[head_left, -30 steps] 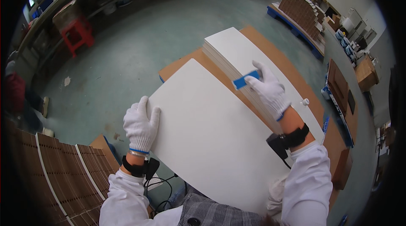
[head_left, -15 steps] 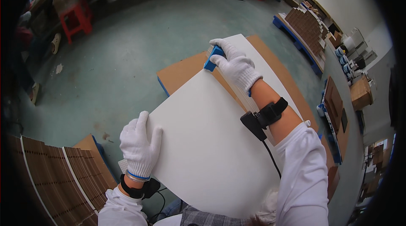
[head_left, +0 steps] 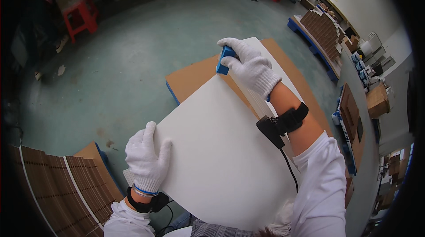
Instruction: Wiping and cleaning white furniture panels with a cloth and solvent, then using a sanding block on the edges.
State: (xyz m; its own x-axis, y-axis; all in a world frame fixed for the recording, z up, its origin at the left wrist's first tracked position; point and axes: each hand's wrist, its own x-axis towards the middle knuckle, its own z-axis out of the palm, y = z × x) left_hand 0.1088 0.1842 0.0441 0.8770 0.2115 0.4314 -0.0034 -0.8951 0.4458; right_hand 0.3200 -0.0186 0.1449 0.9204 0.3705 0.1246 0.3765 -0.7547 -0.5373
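A large white panel (head_left: 212, 139) lies tilted in front of me, one corner toward the far side. My right hand (head_left: 252, 68), in a white knit glove, grips a blue block (head_left: 226, 60) between thumb and fingers at that far corner. The block's lower end is at the panel's edge; whether they touch is hard to see. At the panel's left edge rests my left hand (head_left: 147, 157), also gloved, its fingers stretched out and its thumb along the white face. Black straps with small devices and cables circle both wrists.
Under the panel lie more white boards (head_left: 280, 71) and a brown sheet (head_left: 195, 77) on a blue pallet. Brown slatted stacks (head_left: 66, 184) stand at the lower left. Another loaded pallet (head_left: 316, 37) is at the far right. A red stool (head_left: 80, 17) stands far left, near a person's legs.
My right hand and the blue block have tilted slightly more upright at the corner, and the right forearm has shifted a little right. The left hand has stayed at the panel's left edge.
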